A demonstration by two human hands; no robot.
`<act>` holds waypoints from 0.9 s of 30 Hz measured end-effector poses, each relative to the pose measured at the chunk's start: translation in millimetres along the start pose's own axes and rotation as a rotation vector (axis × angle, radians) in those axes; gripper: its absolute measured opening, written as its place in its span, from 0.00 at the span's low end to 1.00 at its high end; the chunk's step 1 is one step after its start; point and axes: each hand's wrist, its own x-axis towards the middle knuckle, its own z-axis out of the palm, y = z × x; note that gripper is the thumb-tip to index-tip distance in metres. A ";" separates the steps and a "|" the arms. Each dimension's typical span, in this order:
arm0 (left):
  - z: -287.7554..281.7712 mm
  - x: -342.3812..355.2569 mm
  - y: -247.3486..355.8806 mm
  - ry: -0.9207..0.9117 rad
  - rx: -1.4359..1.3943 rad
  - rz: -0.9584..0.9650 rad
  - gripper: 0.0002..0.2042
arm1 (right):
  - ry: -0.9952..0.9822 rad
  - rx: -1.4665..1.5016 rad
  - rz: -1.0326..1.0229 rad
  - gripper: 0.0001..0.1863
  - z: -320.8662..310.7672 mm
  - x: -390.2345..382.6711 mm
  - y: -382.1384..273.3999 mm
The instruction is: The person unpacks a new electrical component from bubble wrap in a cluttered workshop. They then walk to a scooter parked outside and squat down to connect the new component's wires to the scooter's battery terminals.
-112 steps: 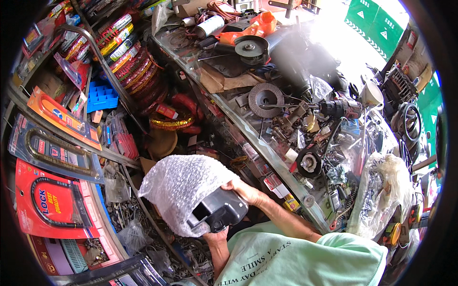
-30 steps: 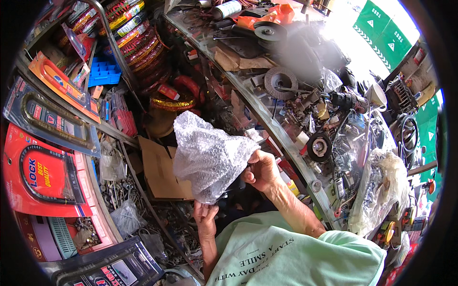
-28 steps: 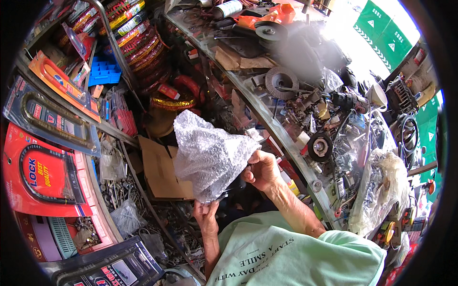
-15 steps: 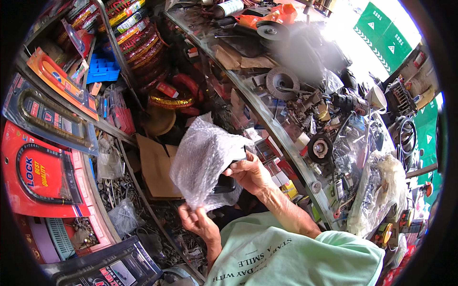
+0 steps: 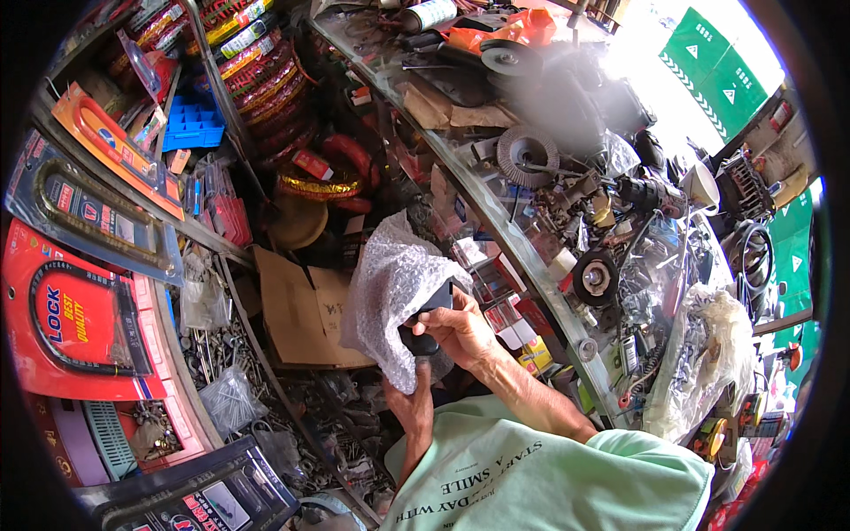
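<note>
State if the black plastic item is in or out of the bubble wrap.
Partly in: bubble wrap hides some of the black plastic item; part shows at the opening.

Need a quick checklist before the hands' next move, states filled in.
1. Right hand gripping the black plastic part: ok, fingers and thumb on it.
2. Left hand grip: cannot tell, fingertips hidden.
3. Bubble wrap clear of the part: not ok, covers some of it.
4. Cardboard box contents: cannot tell, inside not clearly visible.
5. Glass counter uncluttered: not ok, crowded with tools, including a power drill.
</note>
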 end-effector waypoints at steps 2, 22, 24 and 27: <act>1.0 -1.7 -6.4 -0.077 -0.149 -0.456 0.12 | -0.008 0.003 -0.011 0.11 0.3 1.2 -0.7; -33.1 15.2 47.7 -0.203 0.473 0.555 0.06 | -0.001 -0.937 0.137 0.34 -34.1 -0.5 37.8; -32.5 26.5 34.4 -0.282 0.281 0.415 0.08 | -0.039 -1.194 0.082 0.31 -39.2 -0.5 35.4; -39.0 36.2 19.2 -0.395 0.301 0.378 0.10 | -0.147 -1.251 0.056 0.31 -49.0 2.8 34.9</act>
